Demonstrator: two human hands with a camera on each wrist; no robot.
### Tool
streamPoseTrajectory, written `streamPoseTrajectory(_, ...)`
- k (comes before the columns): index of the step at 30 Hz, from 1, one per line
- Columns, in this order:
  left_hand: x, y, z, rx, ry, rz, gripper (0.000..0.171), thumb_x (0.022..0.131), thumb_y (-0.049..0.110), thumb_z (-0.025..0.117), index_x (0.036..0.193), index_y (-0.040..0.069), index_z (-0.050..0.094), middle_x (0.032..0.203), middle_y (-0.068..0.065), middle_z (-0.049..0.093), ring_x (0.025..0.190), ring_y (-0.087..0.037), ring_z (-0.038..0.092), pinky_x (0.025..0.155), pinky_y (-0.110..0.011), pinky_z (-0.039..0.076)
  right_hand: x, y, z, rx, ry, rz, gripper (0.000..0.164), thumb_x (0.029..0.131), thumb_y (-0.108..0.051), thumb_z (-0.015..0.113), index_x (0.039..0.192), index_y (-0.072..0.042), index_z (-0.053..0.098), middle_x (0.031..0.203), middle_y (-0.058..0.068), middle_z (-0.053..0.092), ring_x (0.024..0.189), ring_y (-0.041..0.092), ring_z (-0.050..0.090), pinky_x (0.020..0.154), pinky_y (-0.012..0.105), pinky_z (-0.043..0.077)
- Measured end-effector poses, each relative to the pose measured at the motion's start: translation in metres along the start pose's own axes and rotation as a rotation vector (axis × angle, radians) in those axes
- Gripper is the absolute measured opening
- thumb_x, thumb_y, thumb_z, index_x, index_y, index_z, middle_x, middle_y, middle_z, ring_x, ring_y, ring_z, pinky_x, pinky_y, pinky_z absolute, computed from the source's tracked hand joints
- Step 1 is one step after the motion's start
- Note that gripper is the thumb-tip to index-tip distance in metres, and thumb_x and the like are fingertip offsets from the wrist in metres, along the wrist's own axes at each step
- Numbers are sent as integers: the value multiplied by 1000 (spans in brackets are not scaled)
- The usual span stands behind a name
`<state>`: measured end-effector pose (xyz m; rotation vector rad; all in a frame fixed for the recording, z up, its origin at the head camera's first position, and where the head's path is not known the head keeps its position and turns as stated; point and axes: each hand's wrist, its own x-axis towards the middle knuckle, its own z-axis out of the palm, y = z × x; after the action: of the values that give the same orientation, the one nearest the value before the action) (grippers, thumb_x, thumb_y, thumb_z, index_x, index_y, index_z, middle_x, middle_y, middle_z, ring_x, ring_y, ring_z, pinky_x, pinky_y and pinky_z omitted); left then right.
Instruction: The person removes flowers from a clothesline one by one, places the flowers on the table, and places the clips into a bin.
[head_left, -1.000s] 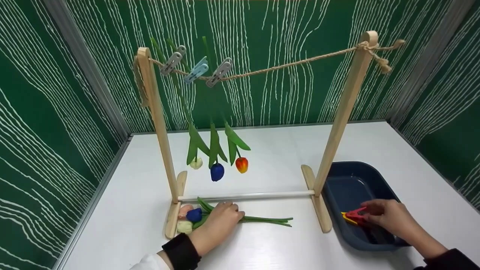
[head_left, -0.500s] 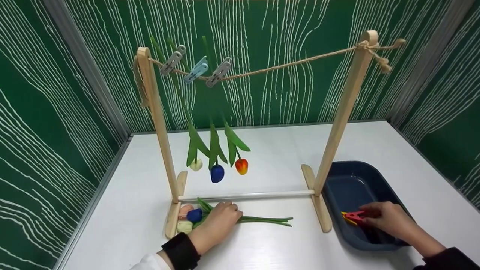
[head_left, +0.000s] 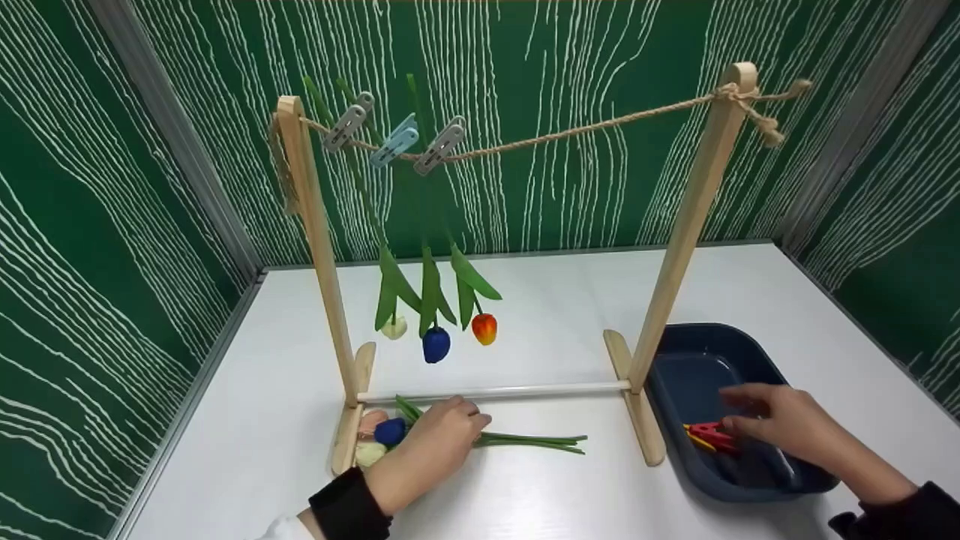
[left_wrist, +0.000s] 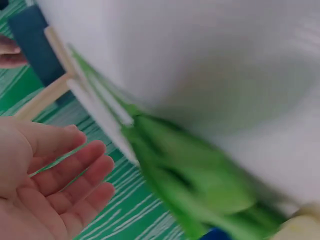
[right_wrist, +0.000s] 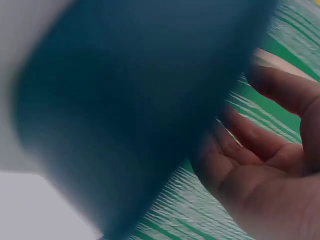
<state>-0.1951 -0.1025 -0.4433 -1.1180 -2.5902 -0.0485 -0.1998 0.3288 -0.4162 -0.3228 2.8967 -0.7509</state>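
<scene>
My left hand (head_left: 442,435) is over a bunch of artificial tulips lying on the table, its fingers relaxed with nothing between them in the left wrist view. The bunch shows a blue tulip head (head_left: 390,431), a peach head (head_left: 372,423), a white head (head_left: 369,453) and long green stems (head_left: 532,440). Over the dark blue basin (head_left: 679,469), my right hand (head_left: 784,420) has its thumb and index finger apart. A red clothespin (head_left: 709,432) and a yellow clothespin (head_left: 699,441) lie in the basin beside the thumb tip.
A wooden stand's left post (head_left: 319,247) and right post (head_left: 686,232) carry a rope (head_left: 577,131). Two grey clothespins and a light blue clothespin (head_left: 395,142) hold white, blue and orange tulips (head_left: 484,328) upside down. A white rod (head_left: 495,392) joins the posts low down.
My right hand has let go of the red clothespin and spread its thumb and index finger. The left wrist has shifted slightly, the fingers lifting a little over the tulips.
</scene>
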Motion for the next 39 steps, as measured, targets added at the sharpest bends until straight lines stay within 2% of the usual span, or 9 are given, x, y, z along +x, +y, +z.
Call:
streamPoseTrajectory(3, 4, 5, -24, -38, 48, -26, 19, 80, 8, 62, 99, 9, 65, 88, -1, 63, 81, -14, 56, 69, -25, 47, -2, -21, -12, 17, 20, -27, 56, 77, -40, 64, 117, -2, 54, 106, 16, 60, 90, 26, 58, 69, 33, 51)
streamPoseTrajectory(5, 7, 8, -41, -64, 113, -34, 23, 80, 10, 63, 103, 8, 64, 91, -1, 63, 83, -13, 56, 70, -23, 47, -4, -37, -20, 16, 63, -72, 54, 77, -41, 63, 116, -5, 55, 104, 13, 61, 90, 23, 59, 69, 28, 51)
streamPoseTrajectory(10, 16, 10, -78, -156, 331, -19, 25, 80, 5, 61, 105, 7, 62, 94, -1, 63, 88, -10, 56, 77, -19, 46, -8, -81, -40, 34, 198, -233, 42, 80, -30, 63, 115, -8, 56, 99, 6, 63, 83, 9, 60, 65, 19, 50)
streamPoseTrajectory(15, 24, 4, -110, -232, 551, -20, 27, 80, -1, 57, 107, 3, 60, 99, -4, 61, 94, -12, 54, 84, -17, 42, -9, -129, -64, 24, 272, -395, 38, 81, -17, 64, 117, -10, 54, 99, 2, 62, 85, 6, 59, 67, 16, 49)
streamPoseTrajectory(21, 41, -8, -138, -330, 746, -110, 36, 82, 1, 57, 117, 1, 53, 115, -10, 54, 106, -19, 49, 87, -24, 42, -6, -184, -94, -35, 388, -638, 39, 78, -7, 65, 115, -14, 56, 103, -3, 62, 89, 2, 58, 72, 13, 46)
streamPoseTrajectory(25, 53, -14, -146, -467, 808, -192, 42, 83, 3, 55, 124, 1, 45, 123, -10, 46, 107, -19, 47, 82, -25, 45, -2, -216, -108, -48, 455, -730, 42, 77, -9, 67, 117, -18, 56, 103, -5, 62, 89, 1, 58, 74, 12, 44)
streamPoseTrajectory(30, 63, -17, -152, -535, 847, -294, 51, 84, 3, 54, 131, -1, 35, 126, -8, 44, 110, -15, 45, 84, -23, 44, 2, -257, -121, -67, 506, -821, 34, 80, -11, 64, 114, -12, 58, 107, -5, 61, 95, 5, 58, 81, 15, 43)
streamPoseTrajectory(35, 69, -18, -157, -586, 841, -365, 54, 85, 5, 54, 134, -2, 30, 130, -9, 43, 114, -14, 45, 87, -23, 42, 18, -286, -132, -117, 579, -989, 28, 84, -11, 59, 111, -5, 58, 108, 1, 61, 99, 8, 56, 84, 20, 43)
streamPoseTrajectory(39, 74, -21, -161, -610, 805, -419, 54, 86, 6, 53, 134, -1, 30, 130, -10, 44, 114, -13, 46, 88, -21, 41, 39, -300, -137, -146, 631, -1030, 28, 84, -16, 58, 111, -6, 59, 107, 1, 61, 99, 7, 55, 85, 21, 43)
